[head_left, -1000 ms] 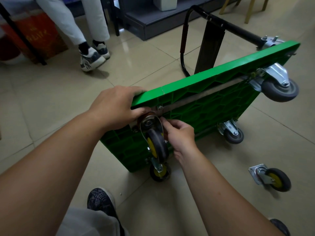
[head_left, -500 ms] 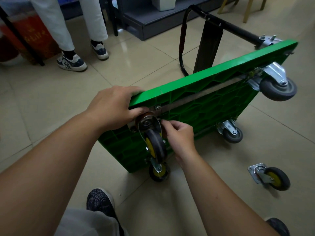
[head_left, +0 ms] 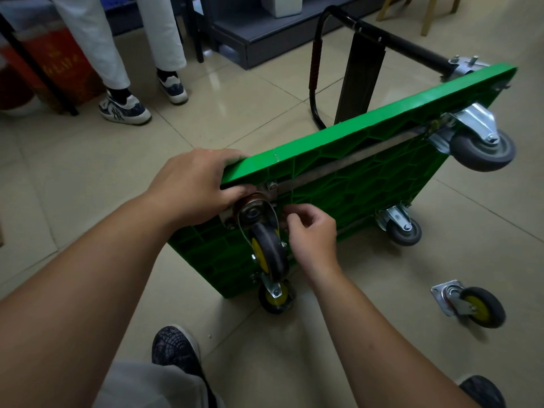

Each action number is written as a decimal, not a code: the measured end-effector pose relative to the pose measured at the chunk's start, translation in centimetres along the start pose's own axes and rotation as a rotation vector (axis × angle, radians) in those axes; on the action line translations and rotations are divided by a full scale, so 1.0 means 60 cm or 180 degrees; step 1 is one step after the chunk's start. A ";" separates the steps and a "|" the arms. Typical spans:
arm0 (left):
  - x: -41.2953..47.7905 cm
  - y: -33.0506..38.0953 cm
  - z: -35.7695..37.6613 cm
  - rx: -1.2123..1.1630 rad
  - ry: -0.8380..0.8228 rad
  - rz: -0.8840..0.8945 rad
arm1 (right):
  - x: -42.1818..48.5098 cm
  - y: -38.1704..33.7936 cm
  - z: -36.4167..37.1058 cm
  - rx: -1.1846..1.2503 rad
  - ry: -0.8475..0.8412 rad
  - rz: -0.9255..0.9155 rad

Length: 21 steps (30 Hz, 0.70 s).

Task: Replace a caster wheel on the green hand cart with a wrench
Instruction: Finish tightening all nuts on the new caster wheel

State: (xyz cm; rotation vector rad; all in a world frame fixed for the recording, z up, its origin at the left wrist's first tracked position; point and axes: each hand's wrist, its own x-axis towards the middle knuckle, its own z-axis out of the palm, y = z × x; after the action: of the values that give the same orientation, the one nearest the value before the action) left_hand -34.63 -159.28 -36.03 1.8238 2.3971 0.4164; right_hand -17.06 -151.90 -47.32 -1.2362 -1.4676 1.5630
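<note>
gripping the green hand cart (head_left: pixel 368 178), left hand (head_left: pixel 191 184) curled over its top edge; right hand (head_left: pixel 312 234) pinched the caster wheel (head_left: pixel 269 251) at its mount.

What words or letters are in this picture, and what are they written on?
"NY": interlocked letters on the side of the sneaker worn by the person standing.
Gold characters on the red box: too blurred to read.
Green hand cart: no writing shows.
Loose caster wheel on the floor: no writing shows.
</note>
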 end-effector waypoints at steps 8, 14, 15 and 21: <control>0.001 -0.001 0.001 0.0051 0.0003 0.0011 | -0.012 0.013 0.006 -0.0213 -0.0080 -0.0236; 0.001 -0.006 0.002 0.0033 -0.0019 0.0015 | 0.004 0.013 -0.006 -0.0948 -0.0123 -0.1747; 0.001 -0.005 0.002 0.0034 -0.0026 0.0008 | 0.010 0.013 -0.006 -0.1167 -0.0086 -0.1927; 0.001 -0.004 0.001 0.0047 -0.0019 0.0003 | 0.018 0.005 0.003 -0.1154 -0.0047 -0.1342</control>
State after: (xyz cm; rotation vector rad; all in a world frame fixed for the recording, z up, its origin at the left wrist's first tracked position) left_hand -34.86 -159.30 -36.18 1.8294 2.4020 0.3938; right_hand -17.54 -151.00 -47.83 -1.0138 -1.9325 1.0591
